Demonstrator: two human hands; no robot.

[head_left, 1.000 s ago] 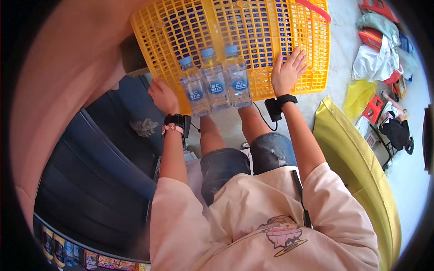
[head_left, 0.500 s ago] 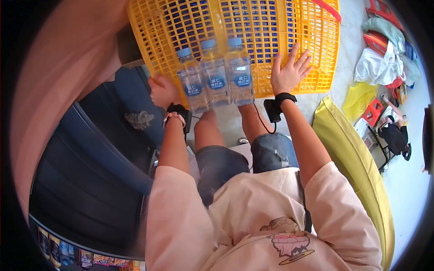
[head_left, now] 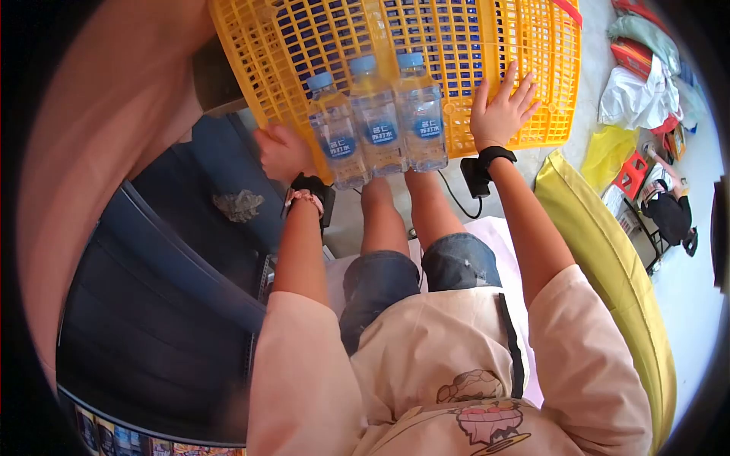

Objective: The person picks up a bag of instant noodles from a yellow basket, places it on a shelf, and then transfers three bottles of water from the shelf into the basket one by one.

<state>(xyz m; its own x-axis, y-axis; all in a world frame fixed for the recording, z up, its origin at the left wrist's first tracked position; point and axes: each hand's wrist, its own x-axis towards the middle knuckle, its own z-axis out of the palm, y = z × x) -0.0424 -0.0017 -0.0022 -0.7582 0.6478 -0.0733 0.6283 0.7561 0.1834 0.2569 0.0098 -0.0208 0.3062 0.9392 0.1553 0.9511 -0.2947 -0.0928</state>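
Note:
A yellow plastic basket (head_left: 498, 19) with a lattice of square holes fills the top of the view, and blue shows through its holes. My left hand (head_left: 283, 154) is closed at the basket's lower left corner, fingers curled over its edge. Flat against the lattice on the other side lies my right hand (head_left: 502, 114), fingers spread. Between my hands three clear bottles with blue caps stand side by side at the near edge of the basket: the left bottle (head_left: 336, 140), the middle bottle (head_left: 376, 114) and the right bottle (head_left: 422, 110), all with blue labels.
Dark empty-looking shelving (head_left: 160, 266) rises close on my left, with a crumpled plastic piece (head_left: 238, 205) on it. A yellow cloth-like sheet (head_left: 608, 251) runs along my right. Beyond are bags (head_left: 639, 99), a red stool (head_left: 633, 175) and another person (head_left: 669, 213).
Basket, bottles and both hands sit slightly further right in view, with the bottles a little higher. Both hands keep the same places on the basket.

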